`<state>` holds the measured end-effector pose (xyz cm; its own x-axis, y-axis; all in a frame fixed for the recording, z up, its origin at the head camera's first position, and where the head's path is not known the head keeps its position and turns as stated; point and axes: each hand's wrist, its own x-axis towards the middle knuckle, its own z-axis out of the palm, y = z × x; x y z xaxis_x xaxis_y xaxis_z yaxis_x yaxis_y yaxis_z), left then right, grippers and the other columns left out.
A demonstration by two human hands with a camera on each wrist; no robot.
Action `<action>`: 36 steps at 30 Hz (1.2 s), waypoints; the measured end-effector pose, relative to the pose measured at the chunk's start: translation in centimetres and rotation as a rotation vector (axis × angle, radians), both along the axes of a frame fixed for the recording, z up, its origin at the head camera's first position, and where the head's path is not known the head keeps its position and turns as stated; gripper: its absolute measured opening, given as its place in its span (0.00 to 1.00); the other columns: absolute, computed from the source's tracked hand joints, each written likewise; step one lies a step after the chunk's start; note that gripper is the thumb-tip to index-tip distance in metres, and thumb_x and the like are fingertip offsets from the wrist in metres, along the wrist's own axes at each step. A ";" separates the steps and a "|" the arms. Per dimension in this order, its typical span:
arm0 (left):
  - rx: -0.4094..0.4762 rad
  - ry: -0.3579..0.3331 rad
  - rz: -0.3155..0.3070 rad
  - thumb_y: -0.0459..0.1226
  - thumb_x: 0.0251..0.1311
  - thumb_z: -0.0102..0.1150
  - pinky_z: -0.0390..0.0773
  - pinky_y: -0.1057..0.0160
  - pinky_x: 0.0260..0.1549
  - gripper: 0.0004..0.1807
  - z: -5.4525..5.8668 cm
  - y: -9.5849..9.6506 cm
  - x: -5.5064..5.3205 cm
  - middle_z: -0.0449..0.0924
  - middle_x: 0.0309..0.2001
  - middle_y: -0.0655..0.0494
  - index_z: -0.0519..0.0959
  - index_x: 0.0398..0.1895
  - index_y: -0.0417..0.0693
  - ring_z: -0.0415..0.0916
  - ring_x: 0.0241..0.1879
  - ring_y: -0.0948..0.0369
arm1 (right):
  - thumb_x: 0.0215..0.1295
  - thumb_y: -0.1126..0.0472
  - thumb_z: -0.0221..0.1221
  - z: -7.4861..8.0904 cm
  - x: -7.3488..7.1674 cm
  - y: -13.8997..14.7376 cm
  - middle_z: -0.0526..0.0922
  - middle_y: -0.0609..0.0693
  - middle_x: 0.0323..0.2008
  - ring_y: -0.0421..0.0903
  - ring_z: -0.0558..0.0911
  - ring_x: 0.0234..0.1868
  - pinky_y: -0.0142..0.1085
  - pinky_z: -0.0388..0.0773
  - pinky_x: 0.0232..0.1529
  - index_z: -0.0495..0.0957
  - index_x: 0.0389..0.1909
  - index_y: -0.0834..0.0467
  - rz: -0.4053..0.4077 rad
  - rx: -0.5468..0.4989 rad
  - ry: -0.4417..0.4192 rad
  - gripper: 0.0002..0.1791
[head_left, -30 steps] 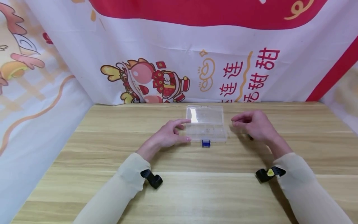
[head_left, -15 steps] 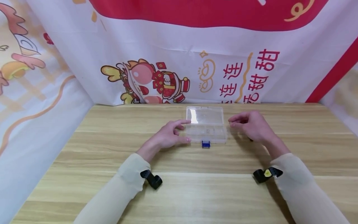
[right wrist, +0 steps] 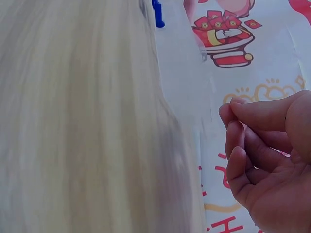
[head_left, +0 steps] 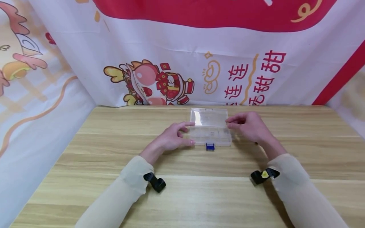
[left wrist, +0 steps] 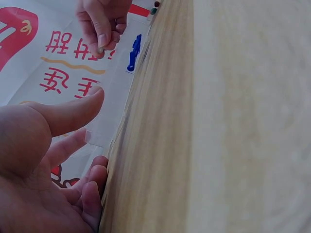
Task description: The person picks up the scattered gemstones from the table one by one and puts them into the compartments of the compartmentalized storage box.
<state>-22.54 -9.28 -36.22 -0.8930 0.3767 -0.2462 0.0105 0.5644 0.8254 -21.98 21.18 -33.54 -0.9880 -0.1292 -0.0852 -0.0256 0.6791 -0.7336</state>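
Note:
A clear plastic compartment box (head_left: 210,139) lies on the table with its lid (head_left: 211,117) raised at the back and a blue latch (head_left: 210,147) at its front. My left hand (head_left: 172,137) rests at the box's left end, thumb and index finger spread apart along it. Just off the right side of the box, my right hand (head_left: 247,126) pinches a small, dull, round bead-like thing (left wrist: 100,50) between thumb and fingertips; it is mostly hidden. The box's contents are too faint to tell.
Small red and green beads (left wrist: 155,7) lie on the table to the right of the box, partly hidden by the right hand in the head view. A printed cloth (head_left: 171,41) hangs behind the wooden table (head_left: 199,196).
My right hand has moved left, from beside the box to close by its right edge, still pinching the small thing. My left hand and the box have stayed in place.

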 end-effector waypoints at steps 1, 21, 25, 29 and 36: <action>0.000 -0.001 0.000 0.43 0.63 0.76 0.72 0.57 0.53 0.39 0.0 0.0 0.0 0.72 0.72 0.50 0.71 0.77 0.71 0.71 0.54 0.54 | 0.75 0.57 0.64 0.1 0.0 -0.2 0.88 0.55 0.53 0.51 0.82 0.50 0.39 0.79 0.48 0.87 0.57 0.55 0.003 -0.003 0.003 0.14; -0.020 0.001 -0.001 0.45 0.64 0.75 0.72 0.56 0.54 0.38 0.2 0.0 0.1 0.72 0.72 0.51 0.71 0.77 0.73 0.71 0.55 0.53 | 0.73 0.61 0.65 -0.1 -0.6 -3.9 0.88 0.52 0.50 0.50 0.82 0.49 0.40 0.79 0.50 0.88 0.53 0.54 0.030 -0.068 0.002 0.11; -0.035 0.006 -0.001 0.46 0.64 0.75 0.72 0.56 0.54 0.39 0.1 -0.2 0.0 0.72 0.72 0.50 0.70 0.77 0.73 0.71 0.56 0.53 | 0.73 0.62 0.66 -0.2 -0.8 -5.1 0.88 0.52 0.51 0.50 0.83 0.51 0.42 0.79 0.53 0.88 0.54 0.53 0.040 -0.078 -0.017 0.11; -0.035 0.013 -0.009 0.46 0.64 0.74 0.72 0.56 0.54 0.39 0.0 -0.2 -0.1 0.72 0.73 0.50 0.70 0.77 0.72 0.71 0.55 0.53 | 0.73 0.62 0.66 -0.4 -0.9 -6.1 0.88 0.50 0.50 0.50 0.82 0.51 0.43 0.79 0.55 0.89 0.52 0.51 0.040 -0.079 -0.047 0.11; -0.017 0.011 -0.017 0.45 0.64 0.74 0.73 0.55 0.54 0.38 0.0 -0.1 -0.2 0.72 0.73 0.49 0.71 0.77 0.70 0.72 0.56 0.53 | 0.72 0.62 0.67 -0.5 -0.8 -7.3 0.87 0.50 0.48 0.50 0.81 0.49 0.43 0.78 0.53 0.90 0.50 0.51 0.054 -0.045 -0.037 0.10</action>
